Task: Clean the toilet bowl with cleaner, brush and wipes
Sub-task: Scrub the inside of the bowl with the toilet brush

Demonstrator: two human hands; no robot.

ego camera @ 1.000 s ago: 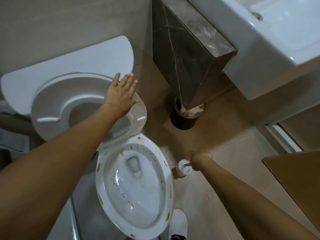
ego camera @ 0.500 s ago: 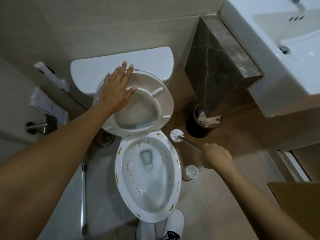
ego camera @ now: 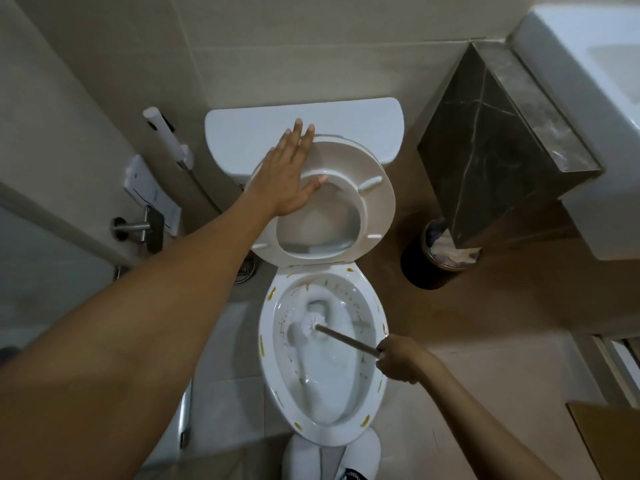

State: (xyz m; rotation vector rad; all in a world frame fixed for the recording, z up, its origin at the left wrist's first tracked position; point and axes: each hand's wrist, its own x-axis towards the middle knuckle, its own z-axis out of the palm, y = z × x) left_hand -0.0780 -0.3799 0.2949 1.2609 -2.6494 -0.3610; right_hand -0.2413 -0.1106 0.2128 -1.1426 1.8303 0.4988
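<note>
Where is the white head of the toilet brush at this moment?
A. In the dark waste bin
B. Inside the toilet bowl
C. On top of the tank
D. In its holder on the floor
B: the right hand grips the handle, and the brush head is down inside the toilet bowl, near the water, while the left hand rests flat on the raised seat.

Beige tiled walls, washbasin

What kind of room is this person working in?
Most likely a small bathroom: a white ceramic toilet bowl with its seat raised, a white wall-hung washbasin, and a white handheld bidet sprayer on the tiled wall.
</note>
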